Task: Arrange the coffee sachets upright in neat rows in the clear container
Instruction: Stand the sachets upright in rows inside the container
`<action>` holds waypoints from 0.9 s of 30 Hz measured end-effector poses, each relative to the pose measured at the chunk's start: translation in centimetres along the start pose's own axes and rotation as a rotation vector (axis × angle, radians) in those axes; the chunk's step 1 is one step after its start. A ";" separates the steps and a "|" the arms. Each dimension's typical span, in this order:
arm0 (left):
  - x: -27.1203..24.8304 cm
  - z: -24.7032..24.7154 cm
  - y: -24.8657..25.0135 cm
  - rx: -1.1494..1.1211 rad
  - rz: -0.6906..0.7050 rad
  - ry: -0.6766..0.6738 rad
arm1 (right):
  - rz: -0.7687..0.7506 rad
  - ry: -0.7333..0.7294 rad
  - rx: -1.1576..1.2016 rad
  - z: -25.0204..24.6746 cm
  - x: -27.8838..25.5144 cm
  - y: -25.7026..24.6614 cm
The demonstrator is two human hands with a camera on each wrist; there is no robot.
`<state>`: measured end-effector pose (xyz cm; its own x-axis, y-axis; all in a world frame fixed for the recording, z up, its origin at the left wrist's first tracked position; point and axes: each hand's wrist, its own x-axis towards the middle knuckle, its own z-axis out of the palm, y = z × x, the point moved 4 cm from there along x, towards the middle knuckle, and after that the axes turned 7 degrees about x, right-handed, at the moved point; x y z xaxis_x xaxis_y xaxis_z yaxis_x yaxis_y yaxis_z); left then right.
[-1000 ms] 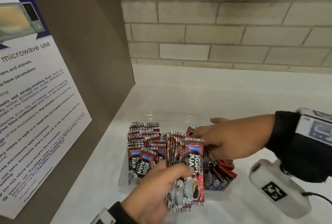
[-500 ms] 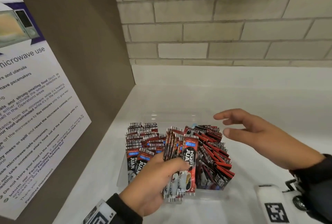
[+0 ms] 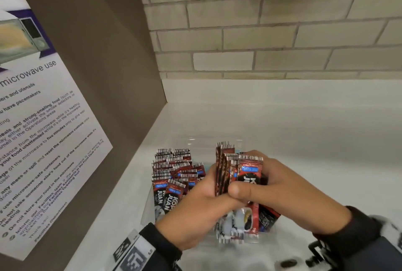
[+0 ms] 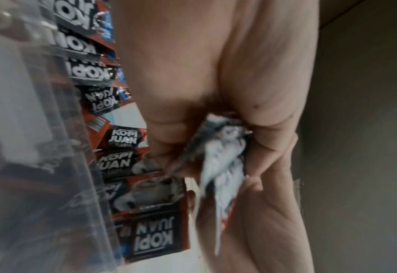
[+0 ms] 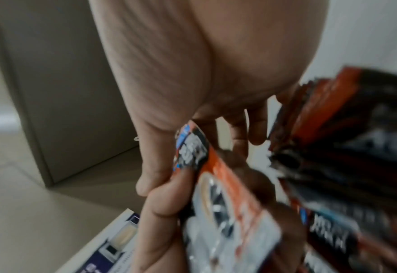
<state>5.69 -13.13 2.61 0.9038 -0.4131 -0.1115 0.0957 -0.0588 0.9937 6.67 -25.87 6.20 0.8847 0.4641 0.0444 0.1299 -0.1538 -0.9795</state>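
A bundle of red-and-black Kopi Juan sachets (image 3: 243,175) stands upright between both hands above the clear container (image 3: 150,207). My left hand (image 3: 195,212) grips the bundle from the left, thumb across its front. My right hand (image 3: 280,194) holds it from the right, thumb over the front sachet. A row of upright sachets (image 3: 171,168) fills the container's left side. In the left wrist view the bundle's lower edges (image 4: 218,166) show between the fingers (image 4: 167,133). The right wrist view is blurred; sachets (image 5: 218,199) sit under the thumb (image 5: 160,162).
A brown cabinet side (image 3: 104,75) with a microwave notice (image 3: 37,131) stands close on the left. The brick wall (image 3: 272,31) and white backsplash lie behind. White counter (image 3: 304,140) extends to the right of the container.
My right hand came in from the right and closed on the bundle. The bundle has risen higher over the container's right half.
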 end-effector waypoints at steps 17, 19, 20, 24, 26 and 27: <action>0.5 1.1 -0.3 -0.708 0.072 0.159 | -0.101 0.547 0.864 -6.6 -3.9 1.8; 0.5 1.1 -0.7 -0.686 0.048 0.259 | -0.074 0.647 0.913 -7.1 -4.1 2.6; 0.6 1.0 -0.7 -0.678 0.045 0.310 | -0.058 0.683 0.933 -7.3 -4.2 3.1; 0.5 1.1 -0.7 -0.862 0.008 0.420 | 0.034 0.727 1.085 -7.1 -4.4 4.9; 0.5 1.5 -0.8 -1.000 -0.053 0.368 | 0.102 0.698 1.186 -6.7 -4.5 5.8; 0.5 1.7 -0.8 -1.039 -0.071 0.319 | 0.131 0.680 1.227 -6.4 -4.5 6.2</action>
<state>5.36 -14.83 1.76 0.9346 -0.1756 -0.3094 0.3224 0.7859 0.5277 6.34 -34.54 1.24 0.9459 -0.0541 -0.3200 -0.1251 0.8490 -0.5134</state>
